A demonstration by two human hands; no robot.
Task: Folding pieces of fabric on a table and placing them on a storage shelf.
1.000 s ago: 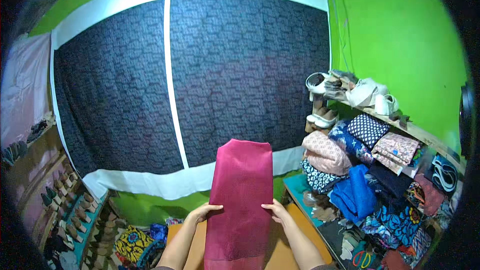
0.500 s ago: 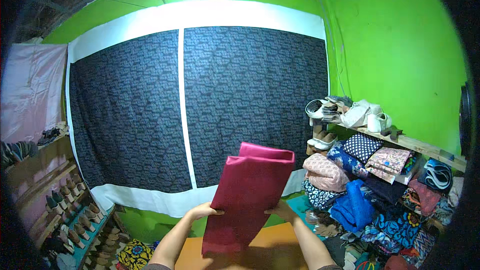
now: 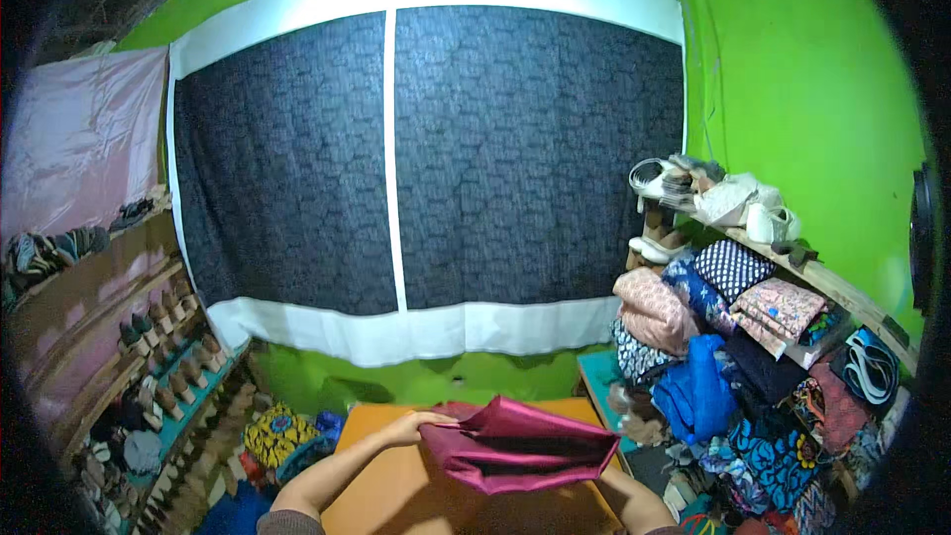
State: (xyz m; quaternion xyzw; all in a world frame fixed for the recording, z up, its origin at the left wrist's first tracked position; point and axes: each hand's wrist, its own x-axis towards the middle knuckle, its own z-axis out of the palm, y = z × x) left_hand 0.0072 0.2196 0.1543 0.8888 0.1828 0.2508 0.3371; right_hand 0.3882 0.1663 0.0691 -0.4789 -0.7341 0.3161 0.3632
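Observation:
A folded maroon cloth (image 3: 525,451) with a slight sheen is held over the orange table, tipped so that its open folds show. My left hand (image 3: 421,425) is closed on its left edge. At the cloth's right end, my right hand (image 3: 612,479) is mostly covered by the fabric, with the wrist and forearm showing below. The cloth stays up between both hands. Beneath it lies the orange tabletop (image 3: 386,485).
Racks of shoes (image 3: 188,376) line the left side. On the right, folded and heaped fabrics (image 3: 703,396) fill shelves, with white shoes (image 3: 768,223) on top. A dark patterned curtain (image 3: 535,159) hangs ahead. A yellow-and-black cloth bundle (image 3: 282,436) sits left of the table.
The maroon cloth has come down from nearly upright and tipped toward flat, turning its folded edge toward me. Both hands moved with it. The view has tilted downward.

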